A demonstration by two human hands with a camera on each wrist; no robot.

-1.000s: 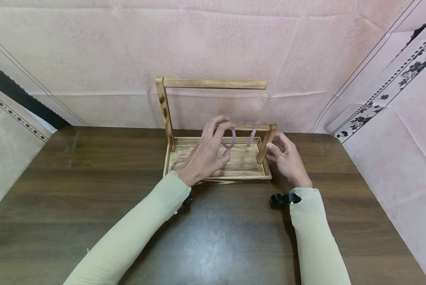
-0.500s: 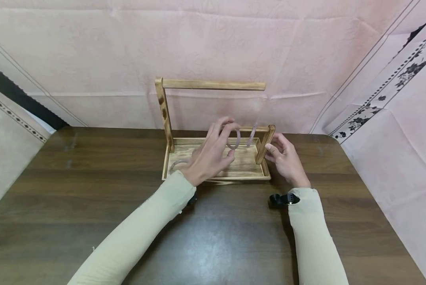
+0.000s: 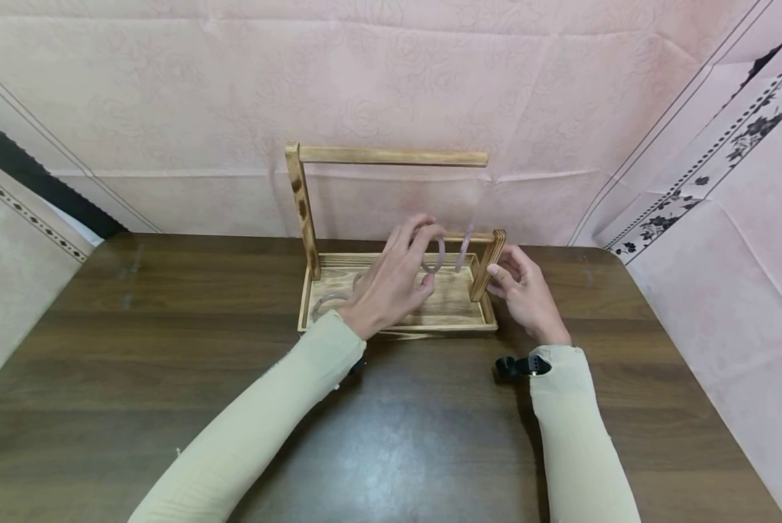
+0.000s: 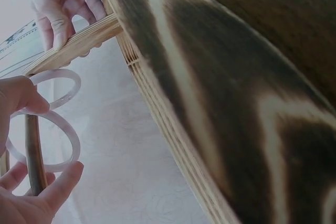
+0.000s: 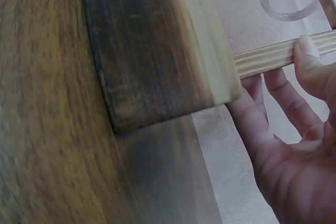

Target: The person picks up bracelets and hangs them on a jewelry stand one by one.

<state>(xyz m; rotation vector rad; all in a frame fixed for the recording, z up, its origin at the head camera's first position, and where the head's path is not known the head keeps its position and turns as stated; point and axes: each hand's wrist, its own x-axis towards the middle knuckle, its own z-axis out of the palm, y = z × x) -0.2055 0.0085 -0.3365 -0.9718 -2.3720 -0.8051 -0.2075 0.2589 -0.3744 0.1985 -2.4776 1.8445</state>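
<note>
In the head view, the left hand point(image 3: 393, 280) reaches over the tray point(image 3: 449, 328) with its fingers and thumb narrowed on a pale ring point(image 3: 441, 256). That held ring lies at the fingertips, on the far right side of the hand, around the low bar point(image 3: 484, 237). A second ring point(image 3: 462, 250) hangs on the same bar, just right of the held one and left of the short post point(image 3: 487, 269). The right hand point(image 3: 528, 290) grips that post from the right. A third ring point(image 3: 327, 299) is at the tray's near left, partly hidden by the left wrist. On the left stands the tall post point(image 3: 303, 211), carrying the high bar point(image 3: 393, 156). The tray rests on the table point(image 3: 391, 436).

In the left wrist view, the low bar passes through the held ring, and the left hand's digits touch the ring on opposite sides. The second ring sits just beside it, toward the short post.

In the right wrist view, the right hand's thumb presses one side of the short post, with fingers on the other. A ring shows just beyond the post.
</note>
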